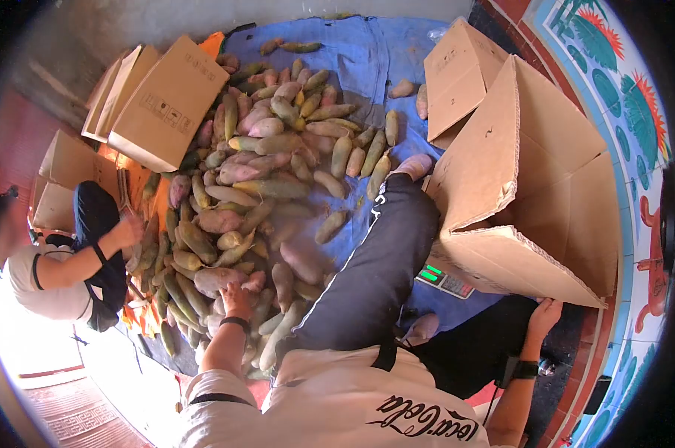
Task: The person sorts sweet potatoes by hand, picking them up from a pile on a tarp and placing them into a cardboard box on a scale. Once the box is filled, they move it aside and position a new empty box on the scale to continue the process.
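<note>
Left hand (236, 297): it is down in the near part of the pile of sweet potatoes (277, 149), with a black band on the wrist.
Left fingers: they lie on a pink sweet potato (216, 278), but whether they are curled around it or just resting cannot be told.
Where the potato is: it lies just to the left of the knuckles and touches the hand, with other potatoes packed close on every side.
Right hand (544, 312): it is flat and spread out on the floor by the near corner of the big box (531, 172), and it holds nothing.
How to do it well: it looks best to wrap the fingers around the fat middle of the potato and lift it straight up, so the ones beside it do not roll.
Big box: it stands with its flaps up on the right, well apart from the left hand.
Scale (443, 281): it has green numbers and sits under the box's near side.
Blue sheet (360, 52): it is spread under the pile.
Other person (46, 276): they sit far left, with one hand on the pile's edge.
Folded boxes (166, 101): they lean at the far left.
</note>
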{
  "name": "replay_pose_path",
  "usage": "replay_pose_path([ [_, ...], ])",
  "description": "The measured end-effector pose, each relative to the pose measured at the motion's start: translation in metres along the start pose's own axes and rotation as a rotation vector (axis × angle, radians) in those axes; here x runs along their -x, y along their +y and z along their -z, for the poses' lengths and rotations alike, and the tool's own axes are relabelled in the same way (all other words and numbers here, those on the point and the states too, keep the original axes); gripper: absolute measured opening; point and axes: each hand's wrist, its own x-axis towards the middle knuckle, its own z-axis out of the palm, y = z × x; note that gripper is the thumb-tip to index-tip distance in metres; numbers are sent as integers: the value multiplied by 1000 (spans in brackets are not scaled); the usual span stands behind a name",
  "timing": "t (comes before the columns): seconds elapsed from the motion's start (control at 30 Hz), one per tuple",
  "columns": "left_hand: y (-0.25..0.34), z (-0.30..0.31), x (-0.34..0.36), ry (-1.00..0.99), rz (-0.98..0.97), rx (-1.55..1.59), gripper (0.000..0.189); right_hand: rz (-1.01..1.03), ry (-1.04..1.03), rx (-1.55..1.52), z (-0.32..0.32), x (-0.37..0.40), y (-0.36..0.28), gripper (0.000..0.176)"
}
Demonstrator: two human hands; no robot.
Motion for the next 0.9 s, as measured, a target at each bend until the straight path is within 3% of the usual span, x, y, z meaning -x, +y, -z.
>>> replay_pose_path([
  [0.1,3,-21,-10,31,-9,35,40,130,73,95,-6,2,13,16],
  [0.27,9,-8,-10,103,-93,65,39,-43,-4,-22,0,2,-6,16],
  [0.33,14,15,-21,54,94,497,41,-73,0,-45,0,1,-9,16],
  [0.47,19,53,-36,74,133,755,46,-41,9,-30,1,1,-11,15],
  [0.57,18,62,-51,300,35,963,60,-36,3,-1,1,1,-6,15],
  [0.6,18,66,-54,308,85,1023,61,-15,-5,33,1,1,-4,15],
  [0.73,1,48,-79,285,131,1103,53,-95,8,-43,-1,1,-6,16],
  [0.83,-11,16,-85,370,37,832,37,-24,16,3,-4,0,2,17],
  [0.9,-13,36,-50,292,348,900,36,-26,34,-45,-3,1,-4,17],
])
